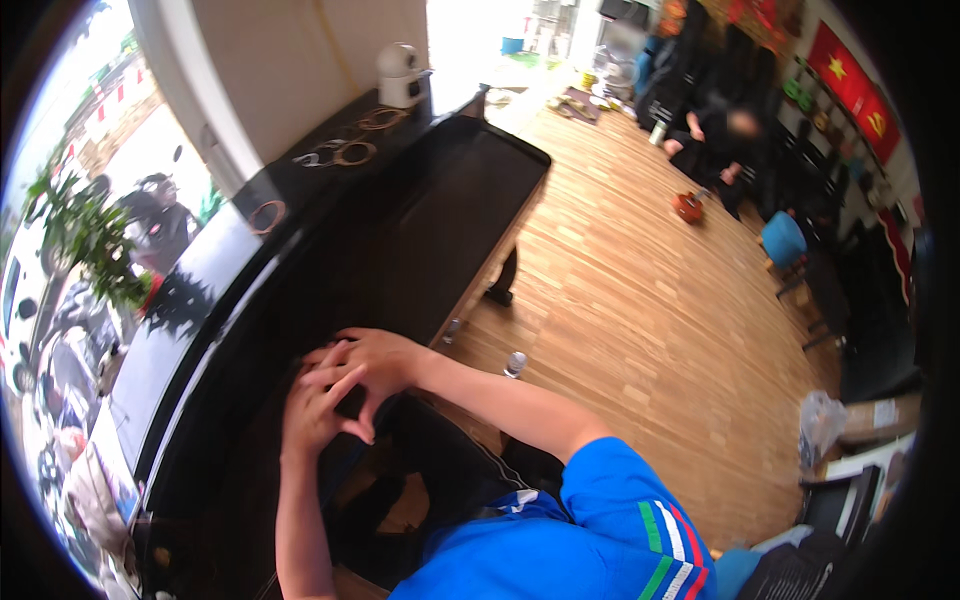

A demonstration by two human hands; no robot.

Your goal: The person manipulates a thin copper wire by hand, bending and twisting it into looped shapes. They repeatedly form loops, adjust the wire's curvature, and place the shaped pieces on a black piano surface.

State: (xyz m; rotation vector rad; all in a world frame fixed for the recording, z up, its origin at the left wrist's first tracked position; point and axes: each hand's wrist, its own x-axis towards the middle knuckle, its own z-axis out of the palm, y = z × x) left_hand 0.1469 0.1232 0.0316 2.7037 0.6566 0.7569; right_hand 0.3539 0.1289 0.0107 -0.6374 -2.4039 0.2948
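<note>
My left hand (315, 408) and my right hand (388, 362) meet over the near part of a long, glossy black piece of furniture (400, 230) that looks like a piano. Their fingertips touch and overlap, with the thumbs held apart from the fingers and a gap between the palms. Fingers on both hands are stretched out, and no object shows in either. Some of the right fingers are hidden behind the left ones.
Wire coils (355, 154) and a white camera-like device (399, 76) sit on the black ledge. A potted plant (95, 240) stands left. On the wooden floor are a bottle (515, 364), a brown instrument (688, 208) by a seated person (715, 150), and a blue stool (784, 238).
</note>
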